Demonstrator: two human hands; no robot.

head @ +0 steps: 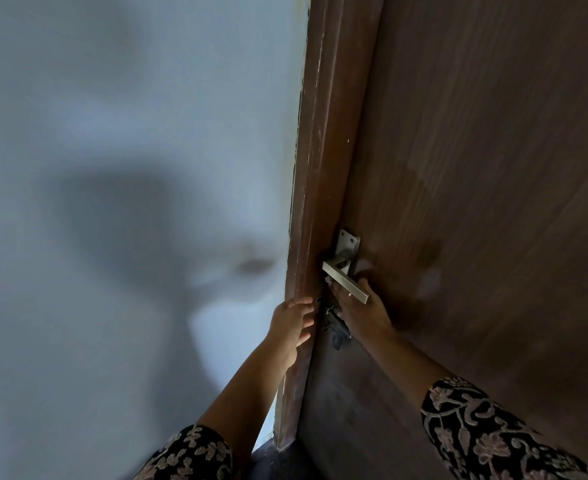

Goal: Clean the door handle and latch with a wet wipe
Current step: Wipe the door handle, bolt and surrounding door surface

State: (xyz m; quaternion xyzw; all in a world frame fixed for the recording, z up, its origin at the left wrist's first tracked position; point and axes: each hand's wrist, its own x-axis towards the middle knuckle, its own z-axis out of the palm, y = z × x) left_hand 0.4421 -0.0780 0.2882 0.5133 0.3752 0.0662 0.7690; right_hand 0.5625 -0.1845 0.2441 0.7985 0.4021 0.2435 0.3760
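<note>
The door (476, 150) is the biggest thing here, one brown wooden leaf, and it stands shut or nearly shut against one door frame (315, 168), with one pale wall (130, 116) to the left. The main risk, in my judgement, comes from the door itself: if the lever is pressed down while it is being wiped, the door can come free and swing. The left hand (294, 322) lies flat on the frame with the fingers spread, holding nothing, very near the gap, so the fingers could be pinched there.

Next is the door handle (346, 282), one silver lever on one metal plate (348, 245). The right hand (362, 315) is under the lever, touching it from below. I cannot tell if this hand is closed on something; a small pale piece at the fingers, just under the lever, could be the wet wipe (329, 280), but it is too small to be sure. If the wipe is held only by the fingertips, it could slip and fall.

The smallest is the latch (336, 327), one dark bolt below the lever, between the two hands. It looks uneven, so the wipe could catch on it and tear.

There are two hands and two patterned sleeves (476, 441).
</note>
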